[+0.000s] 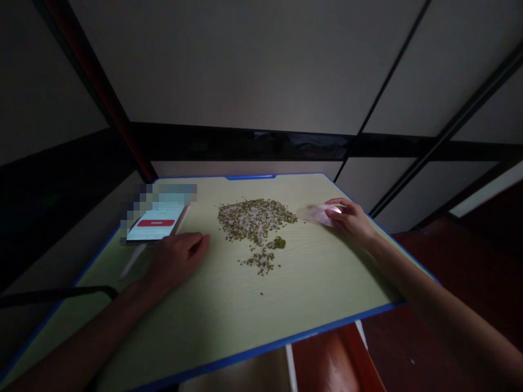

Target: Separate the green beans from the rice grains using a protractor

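Note:
A loose pile of small green beans mixed with whitish grains (255,218) lies on the pale yellow-green table (327,283). Below it are a smaller scatter of the same mix (262,261) and a little heap of only green beans (278,243). Right of the pile, my right hand (347,218) pinches a shiny see-through plastic item (321,214), blurred at its left end, so I cannot tell its exact kind. My left hand (175,258) rests on the tabletop left of the beans, fingers curled in, with nothing showing in them.
A phone or tablet with a lit screen (157,218) stands at the left, partly pixelated, just beyond my left hand. A dark strap (61,293) crosses the left side. Cabinet panels (245,71) rise behind the table's blue edge. An orange-red box (330,359) is below the front edge.

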A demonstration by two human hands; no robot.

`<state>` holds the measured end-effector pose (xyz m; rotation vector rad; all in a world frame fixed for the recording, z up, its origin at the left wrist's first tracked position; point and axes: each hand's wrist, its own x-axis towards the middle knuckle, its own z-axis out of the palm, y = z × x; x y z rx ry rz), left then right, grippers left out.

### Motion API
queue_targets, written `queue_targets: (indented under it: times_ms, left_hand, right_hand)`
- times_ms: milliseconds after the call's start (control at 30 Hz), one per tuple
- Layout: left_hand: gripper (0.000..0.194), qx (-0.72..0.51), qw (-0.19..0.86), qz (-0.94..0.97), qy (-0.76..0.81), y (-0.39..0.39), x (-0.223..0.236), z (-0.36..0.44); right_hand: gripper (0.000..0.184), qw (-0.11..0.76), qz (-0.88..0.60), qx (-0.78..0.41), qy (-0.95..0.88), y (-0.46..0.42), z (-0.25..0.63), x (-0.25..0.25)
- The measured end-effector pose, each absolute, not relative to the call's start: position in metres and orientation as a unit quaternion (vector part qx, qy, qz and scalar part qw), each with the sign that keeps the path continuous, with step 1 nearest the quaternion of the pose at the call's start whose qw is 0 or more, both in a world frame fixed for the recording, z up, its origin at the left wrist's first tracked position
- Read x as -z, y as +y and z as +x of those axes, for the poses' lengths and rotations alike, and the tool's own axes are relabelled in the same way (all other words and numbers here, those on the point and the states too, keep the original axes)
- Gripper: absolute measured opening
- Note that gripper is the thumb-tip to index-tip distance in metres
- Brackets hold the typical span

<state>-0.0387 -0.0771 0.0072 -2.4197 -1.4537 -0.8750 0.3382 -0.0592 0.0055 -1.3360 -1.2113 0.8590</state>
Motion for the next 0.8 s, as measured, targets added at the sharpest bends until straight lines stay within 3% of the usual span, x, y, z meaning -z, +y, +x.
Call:
queue_targets:
  times_ms: [267, 600, 800]
  left_hand:
    - [0.039, 0.337, -0.003, -0.790, -0.513, -0.066, -0.009, -0.010]
    - [0.035, 0.333, -0.225, -0.729, -0.555, -0.050, -0.009, -0.002]
    - [0.038, 0.370, -0.217, -0.714, -0.554, -0.042, -0.009, -0.003]
  right_hand:
    - [0.029, 0.518, -0.588, -0.325, -0.530, -0.030, 0.334, 0.005]
    - [0.036, 0.492, -0.580, -0.289, -0.582, -0.022, 0.336, 0.014]
    - [0.039, 0.468, -0.573, -0.294, -0.605, -0.010, 0.330, 0.012]
